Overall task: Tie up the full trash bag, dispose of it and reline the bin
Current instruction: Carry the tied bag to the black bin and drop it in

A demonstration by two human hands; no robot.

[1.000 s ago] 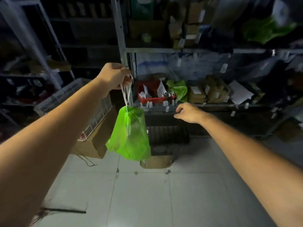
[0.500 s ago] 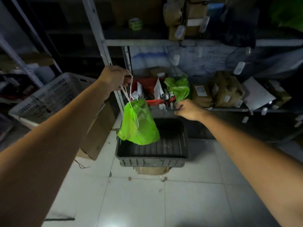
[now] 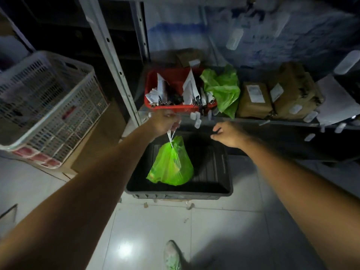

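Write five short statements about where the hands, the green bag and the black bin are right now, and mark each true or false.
1. The left hand holds the green trash bag by its white drawstring. True.
2. The bag hangs over the black bin. True.
3. The right hand grips the bag too. False: it is apart from the bag, holding nothing visible.
4. The red tray sits on the floor. False: it sits on the shelf.
5. Another green bag lies on the shelf beside the red tray. True.
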